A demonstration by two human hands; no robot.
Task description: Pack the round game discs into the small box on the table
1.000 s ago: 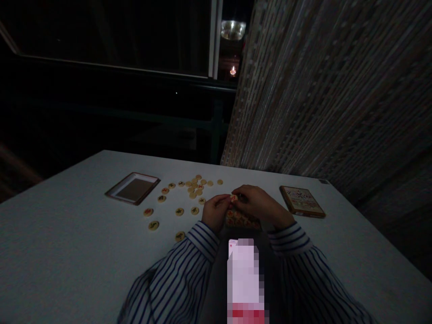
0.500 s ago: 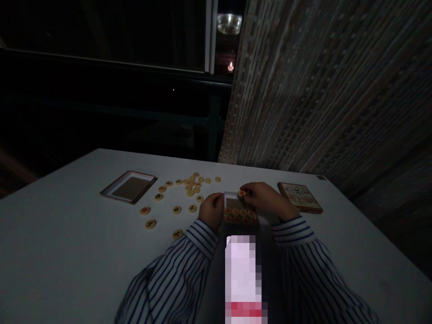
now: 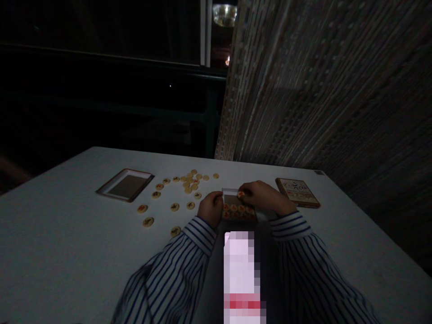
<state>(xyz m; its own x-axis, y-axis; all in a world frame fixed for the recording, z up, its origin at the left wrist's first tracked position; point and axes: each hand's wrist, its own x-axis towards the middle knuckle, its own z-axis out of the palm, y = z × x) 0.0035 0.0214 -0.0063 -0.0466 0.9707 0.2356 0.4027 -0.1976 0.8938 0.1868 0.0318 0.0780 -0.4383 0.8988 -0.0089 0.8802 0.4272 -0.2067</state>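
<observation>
Between my hands lies an open shallow box (image 3: 231, 199), its near part filled with rows of round Chinese chess pieces (image 3: 234, 209) bearing red characters. My left hand (image 3: 210, 209) is closed at the box's left edge, fingers curled against it. In the fingertips of my right hand (image 3: 263, 196) is a red-marked Chinese chess piece (image 3: 240, 195), pinched over the bare far part of the box. To the left, loose chess pieces (image 3: 174, 207) lie scattered, some with black or red characters up, others showing plain faces.
An open tray-like lid (image 3: 126, 186) lies at the far left of the white table (image 3: 67, 243). A flat printed box (image 3: 299, 192) sits at the right. Before me is a bright, pixelated rectangle (image 3: 239, 270). A string curtain (image 3: 286, 90) hangs behind the table; the room is dark.
The view has shifted slightly. My right hand has brought the pinched piece a little nearer to the rows in the box. My left hand stays at the box's edge.
</observation>
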